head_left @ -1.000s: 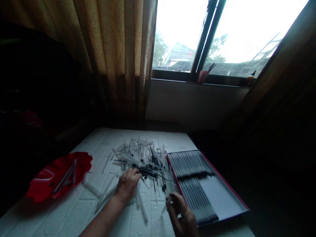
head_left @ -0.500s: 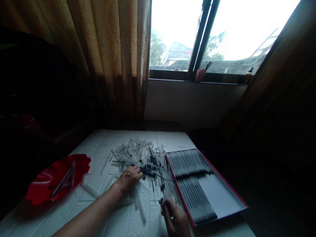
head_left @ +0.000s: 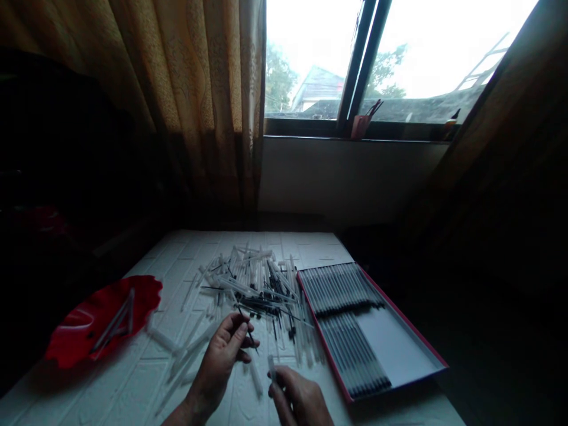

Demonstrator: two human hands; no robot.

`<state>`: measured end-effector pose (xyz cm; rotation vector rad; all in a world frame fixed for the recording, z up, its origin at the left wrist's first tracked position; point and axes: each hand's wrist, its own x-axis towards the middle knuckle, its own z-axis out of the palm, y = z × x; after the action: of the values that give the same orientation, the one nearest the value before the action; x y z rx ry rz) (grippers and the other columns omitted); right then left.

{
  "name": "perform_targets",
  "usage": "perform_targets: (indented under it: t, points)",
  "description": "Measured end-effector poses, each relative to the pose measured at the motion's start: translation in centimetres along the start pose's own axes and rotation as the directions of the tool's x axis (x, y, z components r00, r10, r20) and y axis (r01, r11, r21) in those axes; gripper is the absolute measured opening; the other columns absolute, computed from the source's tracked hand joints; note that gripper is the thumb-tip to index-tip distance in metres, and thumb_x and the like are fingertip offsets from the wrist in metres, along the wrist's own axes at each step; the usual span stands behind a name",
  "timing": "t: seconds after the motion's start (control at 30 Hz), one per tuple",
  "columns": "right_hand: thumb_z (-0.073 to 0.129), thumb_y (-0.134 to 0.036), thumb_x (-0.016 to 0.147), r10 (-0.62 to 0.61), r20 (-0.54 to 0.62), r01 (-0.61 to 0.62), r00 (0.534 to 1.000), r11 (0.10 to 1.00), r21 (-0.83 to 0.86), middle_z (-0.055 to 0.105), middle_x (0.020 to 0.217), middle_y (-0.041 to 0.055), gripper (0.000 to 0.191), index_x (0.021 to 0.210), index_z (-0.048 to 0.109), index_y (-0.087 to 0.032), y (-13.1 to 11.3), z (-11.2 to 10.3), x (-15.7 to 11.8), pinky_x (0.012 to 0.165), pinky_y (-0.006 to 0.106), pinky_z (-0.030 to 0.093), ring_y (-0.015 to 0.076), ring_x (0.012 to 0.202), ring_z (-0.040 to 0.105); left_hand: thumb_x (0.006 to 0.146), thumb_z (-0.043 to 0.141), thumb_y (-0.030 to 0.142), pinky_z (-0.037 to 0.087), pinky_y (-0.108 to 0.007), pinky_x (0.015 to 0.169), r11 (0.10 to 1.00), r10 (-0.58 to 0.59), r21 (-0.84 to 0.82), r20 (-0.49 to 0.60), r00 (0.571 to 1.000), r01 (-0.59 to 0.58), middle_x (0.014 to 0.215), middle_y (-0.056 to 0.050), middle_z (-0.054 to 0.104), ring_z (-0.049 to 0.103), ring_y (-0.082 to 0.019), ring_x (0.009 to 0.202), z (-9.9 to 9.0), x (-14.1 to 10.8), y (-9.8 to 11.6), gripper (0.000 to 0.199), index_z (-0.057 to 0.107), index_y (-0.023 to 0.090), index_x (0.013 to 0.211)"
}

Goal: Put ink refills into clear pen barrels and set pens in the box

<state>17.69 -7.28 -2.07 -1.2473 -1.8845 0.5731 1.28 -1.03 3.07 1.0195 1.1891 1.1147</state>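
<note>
My left hand point(head_left: 220, 355) pinches a thin black pen refill point(head_left: 249, 335) between thumb and fingers, above the near side of the pile. Close to its right, my right hand point(head_left: 302, 395) is closed on a clear pen barrel point(head_left: 272, 365), held roughly upright; its lower end is hidden by the fingers. Beyond both hands lies a loose heap of clear pen parts point(head_left: 242, 287) mixed with black refills point(head_left: 261, 306). Right of the heap, a shallow pink-edged box point(head_left: 402, 349) holds two rows of assembled-looking pens point(head_left: 339, 290).
A red wavy-rimmed bowl point(head_left: 66, 346) with several clear pieces in it stands at the left of the white brick-patterned table point(head_left: 119, 402). Loose tubes point(head_left: 177, 376) lie left of my left hand. Behind are a window, curtains and a pink cup point(head_left: 360, 126) on the sill.
My left hand has drawn back from the heap toward me, now with a black refill in its fingers. My right hand has shifted slightly left with the clear barrel, so the hands are closer.
</note>
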Motion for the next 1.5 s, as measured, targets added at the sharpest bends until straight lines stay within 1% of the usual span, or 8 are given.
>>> perform_targets:
  t: [0.17, 0.6, 0.9, 1.07, 1.2, 1.3, 1.4, 1.5]
  points:
    - [0.042, -0.022, 0.085, 0.041, 0.107, -0.033, 0.993, 0.996, -0.079, 0.065, 0.067, 0.0016, 0.016, 0.082, 0.058, -0.021, -0.1, 0.6, -0.4, 0.054, 0.019, 0.040, 0.0146, 0.059, 0.063, 0.070, 0.068, 0.047, 0.044, -0.017, 0.046, 0.994, -0.041, -0.098, -0.008, 0.999, 0.040, 0.081, 0.002, 0.059, 0.066, -0.013, 0.067, 0.1, -0.8, 1.0, 0.037, 0.055, 0.021, 0.093]
    - [0.043, -0.022, 0.087, 0.017, 0.182, 0.007, 0.983, 0.991, -0.130, 0.065, 0.071, 0.0021, 0.015, 0.084, 0.058, -0.019, -0.9, 0.6, -0.1, 0.055, 0.018, 0.040, 0.0138, 0.060, 0.062, 0.066, 0.070, 0.054, 0.045, -0.022, 0.051, 1.000, -0.014, 0.004, 0.061, 0.998, 0.013, 0.075, 0.001, 0.064, 0.064, -0.015, 0.066, 0.0, -1.6, 0.5, 0.041, 0.059, 0.020, 0.086]
    - [0.048, -0.021, 0.085, -0.023, 0.136, 0.038, 0.990, 0.994, -0.104, 0.064, 0.066, 0.0003, 0.010, 0.081, 0.057, -0.021, -1.3, 0.7, 0.1, 0.052, 0.018, 0.038, 0.0133, 0.056, 0.060, 0.071, 0.066, 0.052, 0.046, -0.023, 0.059, 0.981, 0.110, 0.150, 0.070, 0.991, -0.120, 0.073, 0.000, 0.066, 0.061, -0.017, 0.070, -0.6, -2.3, 0.6, 0.033, 0.063, 0.021, 0.083]
    - [0.045, -0.020, 0.086, -0.016, 0.161, 0.028, 0.987, 0.997, -0.071, 0.064, 0.068, 0.0020, 0.014, 0.083, 0.058, -0.020, -1.7, 0.7, 0.3, 0.054, 0.019, 0.041, 0.0143, 0.058, 0.061, 0.076, 0.062, 0.046, 0.048, -0.028, 0.074, 0.939, 0.131, 0.297, 0.158, 0.979, -0.173, 0.081, -0.003, 0.069, 0.063, -0.021, 0.083, -1.1, -2.7, 0.0, 0.025, 0.066, 0.022, 0.084]
    - [0.043, -0.019, 0.086, -0.035, 0.056, 0.032, 0.998, 0.998, 0.053, 0.066, 0.075, 0.0032, 0.017, 0.091, 0.059, -0.020, -2.0, 0.4, 0.6, 0.058, 0.019, 0.044, 0.0140, 0.062, 0.062, 0.079, 0.060, 0.041, 0.048, -0.030, 0.080, 0.899, 0.115, 0.400, 0.177, 0.977, -0.178, 0.101, -0.005, 0.070, 0.063, -0.024, 0.097, -1.7, -3.5, -0.7, 0.027, 0.067, 0.026, 0.100]
    - [0.043, -0.021, 0.088, -0.040, -0.054, 0.046, 0.998, 0.993, 0.112, 0.065, 0.075, 0.0034, 0.016, 0.090, 0.059, -0.021, -2.4, -0.2, 0.9, 0.055, 0.019, 0.044, 0.0134, 0.062, 0.060, 0.081, 0.057, 0.039, 0.050, -0.029, 0.078, 0.892, 0.110, 0.410, 0.215, 0.971, -0.192, 0.103, -0.004, 0.071, 0.064, -0.023, 0.095, -2.3, -3.7, -1.0, 0.030, 0.064, 0.028, 0.108]
    - [0.043, -0.024, 0.089, -0.035, -0.130, 0.052, 0.991, 0.990, 0.128, 0.064, 0.074, 0.0035, 0.017, 0.091, 0.060, -0.020, -2.4, -0.6, 0.9, 0.055, 0.019, 0.045, 0.0134, 0.062, 0.059, 0.084, 0.054, 0.037, 0.051, -0.028, 0.074, 0.820, 0.151, 0.522, 0.199, 0.968, -0.235, 0.099, -0.004, 0.072, 0.066, -0.022, 0.092, -2.9, -2.5, -1.0, 0.026, 0.065, 0.027, 0.105]
    - [0.043, -0.030, 0.091, 0.010, -0.173, 0.018, 0.985, 0.987, 0.160, 0.066, 0.076, 0.0038, 0.023, 0.105, 0.058, -0.019, -1.9, -0.4, 0.6, 0.055, 0.019, 0.047, 0.0125, 0.058, 0.060, 0.086, 0.051, 0.029, 0.050, -0.028, 0.076, 0.570, 0.246, 0.755, 0.220, 0.944, -0.324, 0.100, -0.005, 0.070, 0.065, -0.020, 0.089, -3.3, 0.0, -0.8, 0.023, 0.065, 0.023, 0.103]
